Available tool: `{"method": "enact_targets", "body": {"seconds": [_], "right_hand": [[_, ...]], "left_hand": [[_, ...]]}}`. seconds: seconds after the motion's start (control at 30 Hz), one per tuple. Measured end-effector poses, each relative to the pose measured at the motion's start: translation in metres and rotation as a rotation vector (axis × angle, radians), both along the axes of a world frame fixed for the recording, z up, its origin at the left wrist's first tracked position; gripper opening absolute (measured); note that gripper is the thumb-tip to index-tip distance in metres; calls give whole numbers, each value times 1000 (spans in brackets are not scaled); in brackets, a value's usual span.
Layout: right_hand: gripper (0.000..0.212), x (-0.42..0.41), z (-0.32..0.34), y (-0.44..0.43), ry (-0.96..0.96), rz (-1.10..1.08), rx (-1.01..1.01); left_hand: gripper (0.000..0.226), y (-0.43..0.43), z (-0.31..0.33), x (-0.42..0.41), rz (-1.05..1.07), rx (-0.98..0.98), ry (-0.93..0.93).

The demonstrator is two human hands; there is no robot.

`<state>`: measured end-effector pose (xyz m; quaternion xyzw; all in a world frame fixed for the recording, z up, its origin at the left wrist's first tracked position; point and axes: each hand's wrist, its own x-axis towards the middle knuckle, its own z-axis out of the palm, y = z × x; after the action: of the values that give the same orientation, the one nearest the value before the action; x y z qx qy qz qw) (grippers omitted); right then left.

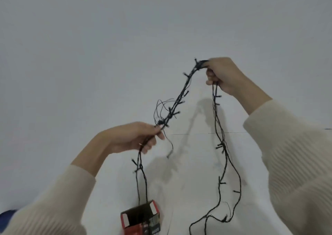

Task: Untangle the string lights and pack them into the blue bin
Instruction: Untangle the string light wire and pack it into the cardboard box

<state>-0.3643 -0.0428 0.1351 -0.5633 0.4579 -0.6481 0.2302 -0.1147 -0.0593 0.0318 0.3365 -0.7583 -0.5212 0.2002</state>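
Black wire string lights (pixel 181 94) pinched taut by both: left hand (pixel 136 137) at seven o'clock, right hand (pixel 224 74) at one, long axis joining them.

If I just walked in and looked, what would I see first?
First, the black string lights, held up in a twisted bunch in the middle between two hands. The left hand pinches the lower end and the right hand grips the top, with loose strands dangling below each. At the bottom edge sits an open red and black box, where two strands lead.
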Motion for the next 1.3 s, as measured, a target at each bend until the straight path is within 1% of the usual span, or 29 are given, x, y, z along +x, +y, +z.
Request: {"method": "enact_targets", "body": {"seconds": [0.03,0.07,0.1,0.17,0.2,0.27,0.33,0.4,0.43,0.47,0.53,0.57,0.6,0.67,0.73,0.8,0.83,0.9,0.97,1.07,1.1,1.17,1.2,1.3], "right_hand": [[16,6,4,1,75,1,2],[15,12,7,1,158,3,4],[18,17,10,1,224,12,-6],[23,25,13,2,287,60,-25],[24,28,15,3,313,91,-19],[25,34,16,4,385,132,10],[26,41,15,6,426,185,22],[28,46,14,8,408,261,18],[29,49,15,9,378,293,12],[28,50,16,9,337,318,7],[27,52,18,8,231,341,8],[27,52,19,7,150,339,12],[27,50,20,7,39,333,14],[28,41,21,4,-218,313,5],[27,30,17,2,-383,279,-2],[28,17,9,-3,-553,298,-3],[29,10,4,-6,-656,322,-8],[31,0,-4,-11,-832,348,-30],[32,-9,-12,-14,-960,327,-63],[31,-22,-22,-15,-1097,268,-126],[30,-28,-26,-14,-1128,247,-143],[33,-42,-36,-14,-1172,209,-156],[35,-50,-43,-15,-1189,192,-151],[35,-64,-71,-18,-1230,142,-100]], "left_hand": [[30,0,-4,-3,-45,1,-90],[36,-1,-6,-6,-70,14,-134],[43,-2,-5,-10,-69,26,-135],[51,-5,3,-17,-5,-2,-17],[54,-5,10,-23,37,-62,70],[71,-2,27,-34,109,-176,252],[80,0,43,-47,169,-236,421],[74,3,54,-60,194,-270,490],[64,6,56,-66,179,-283,476],[50,6,55,-71,146,-275,445],[20,7,46,-77,66,-184,379],[10,7,39,-77,26,-128,340],[6,6,30,-75,-2,-80,288],[12,1,17,-67,4,0,212],[19,-3,14,-54,38,64,231],[23,-6,16,-40,-24,91,221],[21,-6,18,-34,-85,63,151],[10,-5,19,-29,-161,-36,-71],[5,-7,19,-25,-136,-91,-257],[5,-14,19,-11,-22,-95,-388],[6,-16,19,-5,27,-102,-390],[12,-20,20,7,108,-129,-327],[16,-20,23,12,132,-137,-262],[19,-17,36,19,137,-96,12]]}}
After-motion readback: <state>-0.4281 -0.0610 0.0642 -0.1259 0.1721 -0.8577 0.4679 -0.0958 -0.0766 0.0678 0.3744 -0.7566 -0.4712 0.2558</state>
